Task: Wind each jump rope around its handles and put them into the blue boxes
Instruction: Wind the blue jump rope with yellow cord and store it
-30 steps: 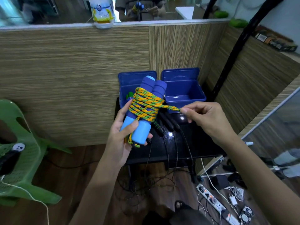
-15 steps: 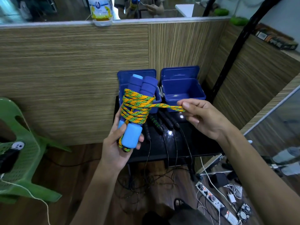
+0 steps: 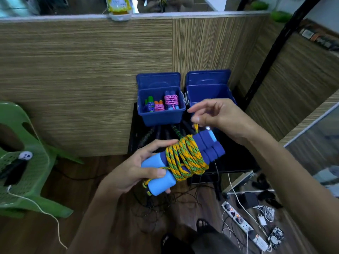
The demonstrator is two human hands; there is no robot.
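Left hand (image 3: 135,169) grips the blue foam handles wound with yellow-green braided jump rope (image 3: 183,158), fingers curled round the light-blue ends. Right hand (image 3: 218,116) pinches the rope's loose end just above. Behind, on the black counter (image 3: 236,158), the left blue plastic box (image 3: 161,116) holds three wound ropes; the right blue box (image 3: 209,92) sits beside it.

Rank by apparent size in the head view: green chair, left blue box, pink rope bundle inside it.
1. Green chair, though it is cut off by the frame edge.
2. Left blue box.
3. Pink rope bundle.
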